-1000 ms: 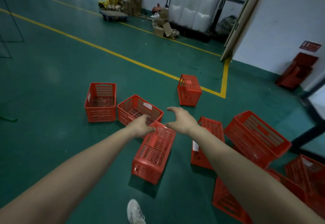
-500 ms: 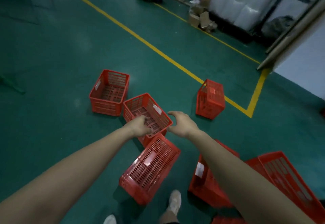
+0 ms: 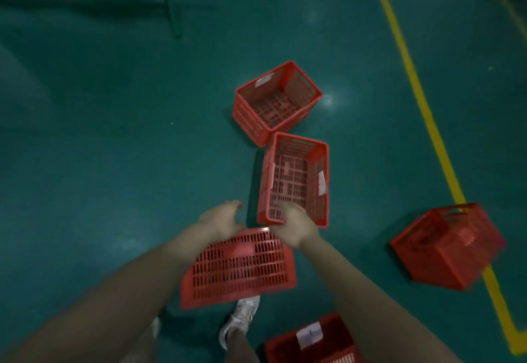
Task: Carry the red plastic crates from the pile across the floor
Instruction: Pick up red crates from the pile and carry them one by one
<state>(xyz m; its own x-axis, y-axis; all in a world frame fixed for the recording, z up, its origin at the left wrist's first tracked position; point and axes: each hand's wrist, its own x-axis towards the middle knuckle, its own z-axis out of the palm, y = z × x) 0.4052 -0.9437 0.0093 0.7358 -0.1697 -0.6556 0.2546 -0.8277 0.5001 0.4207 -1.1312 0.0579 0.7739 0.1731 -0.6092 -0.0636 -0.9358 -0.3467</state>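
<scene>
Plainly, no grip has been made yet. On the left hand [image 3: 221,220] the fingers [image 3: 232,205] are curved and apart. They hold nothing and are poised over the floor just beside the near left corner of the upright red slatted plastic crate [image 3: 296,174]. The right hand [image 3: 296,227] lies over that crate's near rim. Its fingers are hidden behind the back of the hand and blurred, so I cannot tell whether they hook the rim or merely touch it.

Under both wrists lies the nearest red slatted plastic crate [image 3: 239,268], apparently on its side with one slatted wall facing up. Its near edge is above a white shoe [image 3: 242,315].

Further out, a second upright red crate [image 3: 276,103] stands just beyond the first, their corners close together. A tipped red crate [image 3: 447,248] rests well off to the right, lying over the yellow painted floor line [image 3: 422,100]. Another red crate with a white label [image 3: 310,340] shows at the bottom edge. All sit on the green floor [image 3: 114,148].

By my reading, the two upright crates side by side look already placed, so the task is under way. The three tipped or nearby crates are still to be carried, and nothing is lifted at this moment.
</scene>
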